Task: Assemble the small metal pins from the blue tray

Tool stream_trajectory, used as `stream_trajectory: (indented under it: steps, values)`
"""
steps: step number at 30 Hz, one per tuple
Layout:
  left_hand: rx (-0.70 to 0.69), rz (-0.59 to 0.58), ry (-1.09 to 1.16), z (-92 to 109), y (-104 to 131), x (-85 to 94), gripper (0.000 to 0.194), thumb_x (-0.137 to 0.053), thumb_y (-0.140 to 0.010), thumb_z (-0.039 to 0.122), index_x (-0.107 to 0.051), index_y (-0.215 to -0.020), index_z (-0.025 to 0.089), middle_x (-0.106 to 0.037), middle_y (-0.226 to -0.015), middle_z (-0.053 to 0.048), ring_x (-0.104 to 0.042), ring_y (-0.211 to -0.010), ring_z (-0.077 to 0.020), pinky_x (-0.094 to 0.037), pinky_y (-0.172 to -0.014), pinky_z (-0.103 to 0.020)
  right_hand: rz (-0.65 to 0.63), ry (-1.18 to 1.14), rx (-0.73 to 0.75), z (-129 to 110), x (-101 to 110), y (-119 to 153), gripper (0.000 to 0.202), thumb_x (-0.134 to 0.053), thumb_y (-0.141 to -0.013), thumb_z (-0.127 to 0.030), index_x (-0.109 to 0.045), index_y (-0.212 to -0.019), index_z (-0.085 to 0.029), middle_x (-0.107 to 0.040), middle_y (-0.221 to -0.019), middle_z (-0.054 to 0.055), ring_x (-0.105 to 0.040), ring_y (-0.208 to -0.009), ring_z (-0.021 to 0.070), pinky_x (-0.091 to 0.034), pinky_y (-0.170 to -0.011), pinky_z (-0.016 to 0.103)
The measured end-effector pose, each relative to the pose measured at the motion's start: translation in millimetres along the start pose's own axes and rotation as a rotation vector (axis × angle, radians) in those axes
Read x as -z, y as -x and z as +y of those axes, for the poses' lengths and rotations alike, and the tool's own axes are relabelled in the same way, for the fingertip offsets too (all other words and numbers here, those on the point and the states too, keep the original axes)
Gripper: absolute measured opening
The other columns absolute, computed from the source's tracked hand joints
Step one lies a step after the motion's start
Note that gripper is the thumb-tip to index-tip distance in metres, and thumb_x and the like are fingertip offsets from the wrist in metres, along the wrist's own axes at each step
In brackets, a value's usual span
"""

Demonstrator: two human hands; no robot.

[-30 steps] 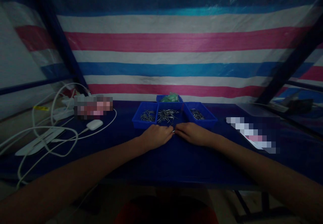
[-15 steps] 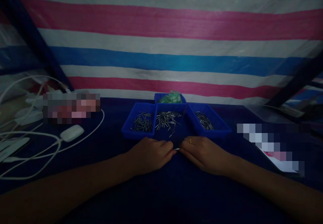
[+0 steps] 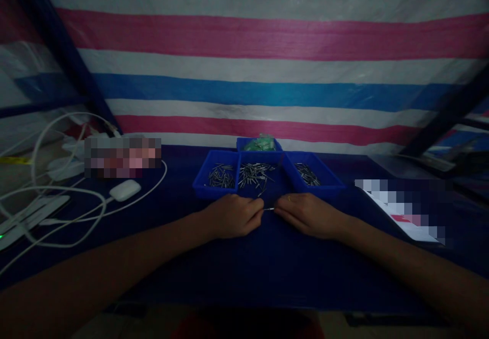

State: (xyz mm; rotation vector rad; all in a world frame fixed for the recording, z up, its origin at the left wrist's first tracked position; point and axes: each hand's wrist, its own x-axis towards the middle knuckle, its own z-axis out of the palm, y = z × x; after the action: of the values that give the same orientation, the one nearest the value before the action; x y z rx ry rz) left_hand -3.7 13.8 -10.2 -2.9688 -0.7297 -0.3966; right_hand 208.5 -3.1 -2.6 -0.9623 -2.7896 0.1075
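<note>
Over the dark blue table, my left hand [image 3: 239, 216] and my right hand [image 3: 303, 215] face each other, fingertips pinched. A slim silvery metal pin [image 3: 269, 209] spans the small gap between them, one end in each pinch; its ends are hidden by my fingers. A ring sits on a finger of my right hand. Just beyond my hands, a pile of similar metal pins [image 3: 254, 173] lies loose on the table. The left blue tray [image 3: 197, 182] and the right blue tray [image 3: 331, 182] flank that pile, each holding more of these metal pieces.
Behind the pile stands a third blue tray [image 3: 239, 144] with a green plastic bag [image 3: 262, 143]. White cables [image 3: 103, 211] and a white rounded device [image 3: 125, 190] lie at left. A white sheet [image 3: 412, 229], partly blurred out, lies at right. A striped tarp [image 3: 267, 69] hangs behind.
The camera view has shifted, so the table's near edge now shows. My hands are slightly farther apart, with more of the pin visible between them. Both still pinch it.
</note>
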Motion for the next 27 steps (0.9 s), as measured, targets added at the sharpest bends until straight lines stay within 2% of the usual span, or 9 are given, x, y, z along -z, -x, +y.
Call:
stream_trajectory:
  steps: [5, 10, 16, 20, 27]
  values:
    - [0.007, 0.028, -0.060, 0.3, 1.3, -0.4, 0.020, -0.032, -0.089, 0.025, -0.047, -0.079, 0.015, -0.055, -0.061, 0.002, -0.053, -0.052, -0.0098, -0.037, -0.048, -0.020, 0.026, 0.064, 0.006, 0.2, 3.1, 3.4, 0.028, -0.028, -0.091, -0.028, -0.052, -0.082, -0.016, -0.054, -0.071, 0.003, -0.050, -0.064, 0.0125, -0.038, -0.063, 0.026]
    - [-0.021, 0.065, 0.004, -0.7, 2.0, 2.7, 0.020, -0.033, -0.089, 0.023, -0.049, -0.081, 0.015, -0.056, -0.068, 0.001, -0.053, -0.059, -0.0090, -0.041, -0.056, -0.020, 0.050, 0.134, 0.040, -1.8, 4.3, 2.9, 0.028, -0.028, -0.090, -0.027, -0.051, -0.080, -0.015, -0.053, -0.067, 0.002, -0.048, -0.059, 0.0113, -0.036, -0.061, 0.025]
    - [-0.045, 0.142, 0.147, 0.0, 0.9, 0.1, 0.019, -0.041, -0.087, 0.026, -0.053, -0.096, 0.014, -0.056, -0.086, -0.003, -0.055, -0.075, -0.0096, -0.044, -0.069, -0.021, 0.070, 0.152, 0.024, -2.9, 3.2, 2.1, 0.028, -0.027, -0.091, -0.027, -0.050, -0.081, -0.014, -0.052, -0.068, 0.003, -0.047, -0.059, 0.0110, -0.035, -0.060, 0.024]
    - [-0.028, 0.196, 0.191, -3.0, 1.0, -4.2, 0.023, -0.042, -0.087, 0.026, -0.053, -0.103, 0.013, -0.058, -0.088, -0.004, -0.056, -0.079, -0.0099, -0.045, -0.072, -0.022, 0.068, 0.144, 0.017, -3.8, 2.6, 1.2, 0.029, -0.026, -0.092, -0.027, -0.050, -0.083, -0.014, -0.052, -0.068, 0.002, -0.047, -0.060, 0.0111, -0.035, -0.061, 0.024]
    - [-0.064, 0.240, 0.196, -4.8, 1.5, -4.8, 0.024, -0.041, -0.088, 0.026, -0.056, -0.103, 0.015, -0.061, -0.091, -0.003, -0.057, -0.081, -0.0092, -0.045, -0.074, -0.021, 0.060, 0.112, 0.002, -5.5, 0.7, 0.4, 0.029, -0.025, -0.092, -0.028, -0.050, -0.084, -0.015, -0.052, -0.069, 0.002, -0.049, -0.062, 0.0117, -0.037, -0.062, 0.024]
